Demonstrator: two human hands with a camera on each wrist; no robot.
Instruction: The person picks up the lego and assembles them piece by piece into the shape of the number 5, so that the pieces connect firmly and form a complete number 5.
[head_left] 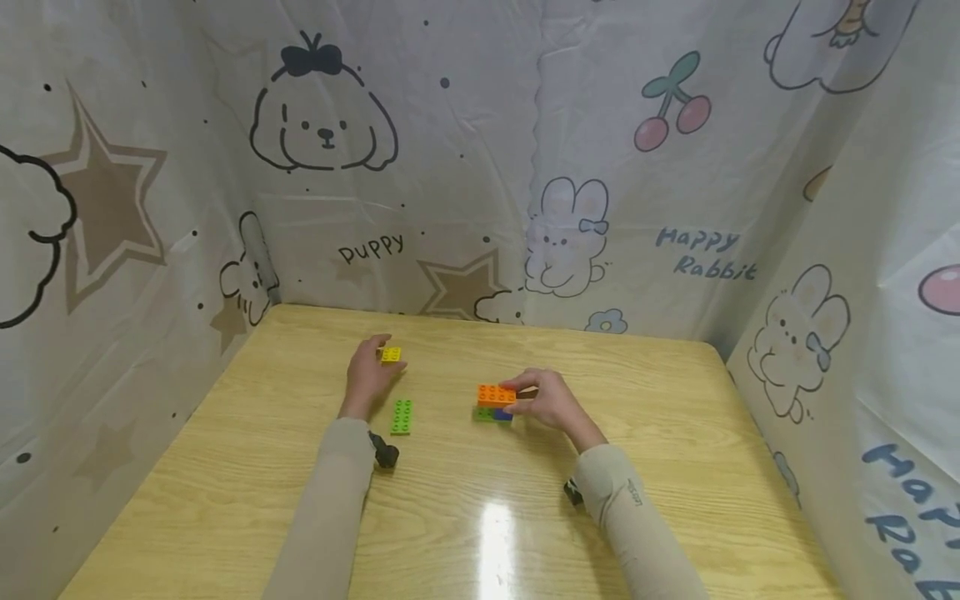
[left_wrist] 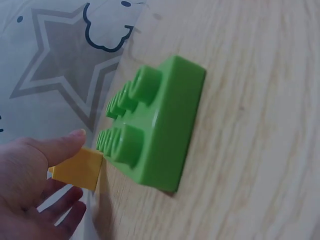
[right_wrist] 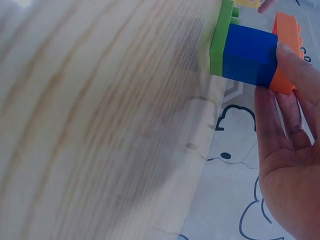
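Note:
Toward the back left, my left hand (head_left: 369, 377) has its thumb and fingers around a small yellow building brick (head_left: 391, 355); in the left wrist view the thumb lies against the yellow side. My right hand (head_left: 551, 400) grips an orange building brick (head_left: 497, 394) near the table's middle. Under the orange brick is a blue brick (right_wrist: 250, 54), which stands on one end of a flat green brick (right_wrist: 218, 47). Part of the blue and lower green bricks is hidden from above by the orange one. A second green brick (head_left: 402, 417) lies studs up, just right of my left wrist.
All the bricks are on a wood-grain table (head_left: 450, 517). Its back edge meets a patterned cloth wall (head_left: 465, 167), with more cloth along the left and right sides. Each wrist carries a small black camera (head_left: 386, 452).

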